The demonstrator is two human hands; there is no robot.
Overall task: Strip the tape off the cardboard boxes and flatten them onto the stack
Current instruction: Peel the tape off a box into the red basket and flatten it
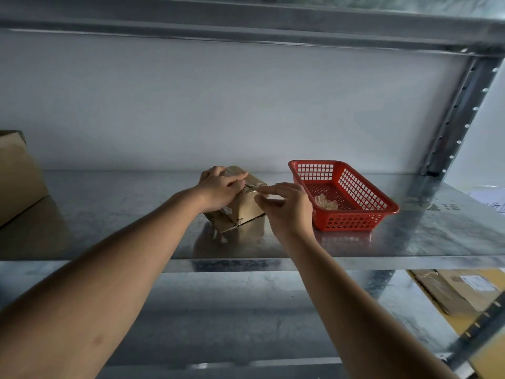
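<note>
On the metal shelf (382,242), middle level of a galvanised rack:

Item 1: small cardboard box (247,212), brown, standing upright near the centre of the shelf, one lower flap splayed out at its front left. Printed label partly visible on the near face.

Item 2: tape (252,187), clear strip, running across the top of the box and partly lifted at the right edge.

Item 3: left hand (218,187), laid over the top left of the box, fingers curled round its upper edge, gripping it.

Item 4: right hand (284,206), just beside the box on its right, thumb and forefinger pinching the loose end of the tape; other fingers loosely bent.

Item 5: red basket (382,212), plastic lattice, just right of the right hand, apart from the box. Holds a crumpled wad of clear tape (326,203).

Item 6: large cardboard box (16,173), far left of shelf, cut off by the frame edge.

Item 7: flattened cardboard (453,294), on the lower level at right, lying flat
</note>
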